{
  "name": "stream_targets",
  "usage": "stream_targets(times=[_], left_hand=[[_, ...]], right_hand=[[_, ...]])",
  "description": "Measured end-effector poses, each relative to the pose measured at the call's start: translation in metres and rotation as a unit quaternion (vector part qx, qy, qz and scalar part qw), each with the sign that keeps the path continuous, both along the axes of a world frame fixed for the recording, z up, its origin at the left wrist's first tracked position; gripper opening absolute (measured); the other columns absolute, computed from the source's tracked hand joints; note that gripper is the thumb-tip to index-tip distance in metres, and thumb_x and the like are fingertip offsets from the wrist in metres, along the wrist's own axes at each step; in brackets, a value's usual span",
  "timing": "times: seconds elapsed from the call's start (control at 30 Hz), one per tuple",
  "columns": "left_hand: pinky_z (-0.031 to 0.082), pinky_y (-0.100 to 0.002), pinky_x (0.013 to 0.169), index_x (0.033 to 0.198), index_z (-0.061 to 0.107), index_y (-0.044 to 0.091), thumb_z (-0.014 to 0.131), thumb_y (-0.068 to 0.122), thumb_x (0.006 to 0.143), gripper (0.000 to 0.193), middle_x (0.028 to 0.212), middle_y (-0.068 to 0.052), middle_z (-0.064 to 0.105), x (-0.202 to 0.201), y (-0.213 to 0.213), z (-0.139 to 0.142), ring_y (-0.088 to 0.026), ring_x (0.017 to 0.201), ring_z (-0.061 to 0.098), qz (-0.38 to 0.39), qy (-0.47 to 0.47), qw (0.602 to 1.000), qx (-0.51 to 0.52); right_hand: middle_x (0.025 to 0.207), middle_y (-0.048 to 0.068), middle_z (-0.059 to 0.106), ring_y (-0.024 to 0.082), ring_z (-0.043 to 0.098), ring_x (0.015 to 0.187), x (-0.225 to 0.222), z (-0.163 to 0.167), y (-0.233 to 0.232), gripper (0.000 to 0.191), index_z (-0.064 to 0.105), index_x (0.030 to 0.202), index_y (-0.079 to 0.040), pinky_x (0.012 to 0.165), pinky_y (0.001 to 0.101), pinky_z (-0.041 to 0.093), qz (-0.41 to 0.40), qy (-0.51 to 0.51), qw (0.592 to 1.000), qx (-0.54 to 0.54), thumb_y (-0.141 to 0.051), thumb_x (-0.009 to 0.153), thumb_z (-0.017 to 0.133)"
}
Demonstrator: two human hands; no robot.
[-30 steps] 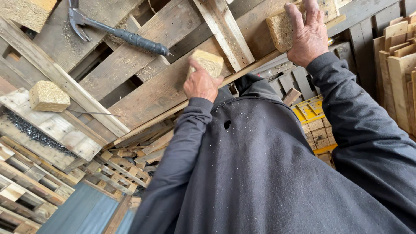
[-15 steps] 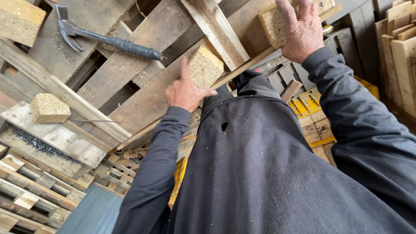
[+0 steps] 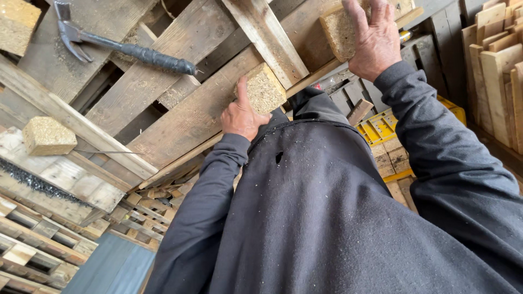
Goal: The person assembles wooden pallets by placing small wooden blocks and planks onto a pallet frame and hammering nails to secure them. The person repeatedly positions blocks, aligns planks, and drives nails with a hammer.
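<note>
My left hand (image 3: 239,115) grips the near side of a pressed-wood block (image 3: 265,87) that rests on a long pallet plank (image 3: 185,122). My right hand (image 3: 376,41) holds a second chipboard block (image 3: 339,32) from above, at the far end of the same pallet. A narrow cross board (image 3: 267,35) runs between the two blocks. A claw hammer (image 3: 125,49) with a black grip lies on the boards to the left, out of reach of both hands.
Two more loose blocks sit at the left, one (image 3: 48,136) on a pale board and another (image 3: 16,24) at the top corner. Stacked pallets (image 3: 38,250) fill the lower left. A yellow pallet (image 3: 381,128) and upright boards (image 3: 496,71) stand at the right.
My left hand has closed around its block, the finger that pointed upward now folded. The view has shifted slightly; the right hand stays on its block.
</note>
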State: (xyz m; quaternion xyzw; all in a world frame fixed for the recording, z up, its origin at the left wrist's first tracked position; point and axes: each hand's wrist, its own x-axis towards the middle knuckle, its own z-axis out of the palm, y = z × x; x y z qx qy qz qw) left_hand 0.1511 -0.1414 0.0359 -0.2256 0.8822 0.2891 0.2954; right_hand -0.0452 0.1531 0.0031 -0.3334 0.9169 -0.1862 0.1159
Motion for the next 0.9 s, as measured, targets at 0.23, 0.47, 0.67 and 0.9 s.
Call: stream_targets(times=[0.23,0.47,0.67,0.9], left_hand=[[0.056,-0.040,0.051,0.153,0.007,0.003,0.090,0.057,0.059,0.136,0.102,-0.024,0.070,0.002,-0.049,-0.016,-0.027,0.055,0.069,0.057,0.188,0.970,0.142],[0.031,-0.026,0.040,0.118,0.065,0.005,0.060,0.028,0.102,0.029,0.076,-0.002,0.053,0.070,-0.103,-0.054,-0.008,0.048,0.039,0.622,0.196,0.610,0.450],[0.032,-0.025,0.044,0.115,0.066,0.013,0.054,0.023,0.105,0.019,0.072,0.003,0.052,0.099,-0.086,-0.074,-0.009,0.052,0.045,0.671,0.175,0.422,0.584],[0.059,-0.027,0.081,0.133,0.063,0.000,0.078,0.016,0.099,0.040,0.116,-0.009,0.068,0.065,-0.244,-0.053,-0.014,0.094,0.067,0.543,0.410,0.678,0.276]], right_hand=[[0.159,0.028,0.027,0.049,0.034,0.147,-0.006,-0.012,0.004,0.100,0.033,0.158,-0.013,0.124,0.0527,0.036,0.015,-0.027,0.999,0.019,0.002,0.071,0.079],[0.170,0.034,0.008,0.056,0.014,0.162,-0.011,-0.004,0.001,0.124,0.013,0.171,-0.018,0.121,0.0798,0.018,0.027,-0.031,0.992,0.119,-0.013,0.074,0.089],[0.171,0.026,0.013,0.053,0.009,0.161,0.058,0.073,-0.102,0.098,0.032,0.169,-0.017,0.123,0.0788,0.016,0.068,-0.059,0.994,0.067,-0.017,0.084,0.080],[0.145,0.018,0.052,0.037,0.058,0.126,0.182,0.096,-0.311,0.048,0.060,0.134,-0.011,0.094,0.0411,0.057,0.122,-0.248,0.956,-0.102,-0.006,0.087,0.067]])
